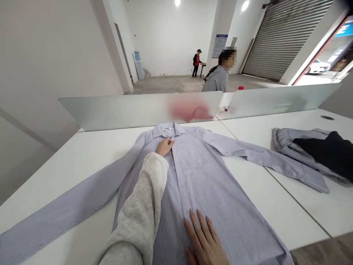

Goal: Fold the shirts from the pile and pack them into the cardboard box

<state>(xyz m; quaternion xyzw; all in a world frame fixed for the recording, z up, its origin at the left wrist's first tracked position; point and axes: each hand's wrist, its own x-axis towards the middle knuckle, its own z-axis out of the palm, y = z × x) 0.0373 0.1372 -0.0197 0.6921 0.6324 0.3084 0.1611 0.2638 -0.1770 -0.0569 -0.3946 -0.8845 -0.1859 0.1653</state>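
A striped, long-sleeved button-up shirt (204, 173) lies front side up on the white table (91, 147), its collar at the far end and both sleeves spread out sideways. My left hand (164, 147), in a pale fleecy cuff, pinches the edge of the front placket just below the collar. Lower down, my right hand (205, 239) rests flat on the shirt front beside the placket, fingers stretched out. Between the two hands the front edges lie slightly parted, with small buttons along them.
Grey and black folded clothes (311, 151) lie at the right, near the shirt's sleeve. Frosted dividers (132, 110) line the table's far edge, with a blurred red shape behind one. Beyond sits a person in grey (217, 79); another person (196, 63) stands farther back.
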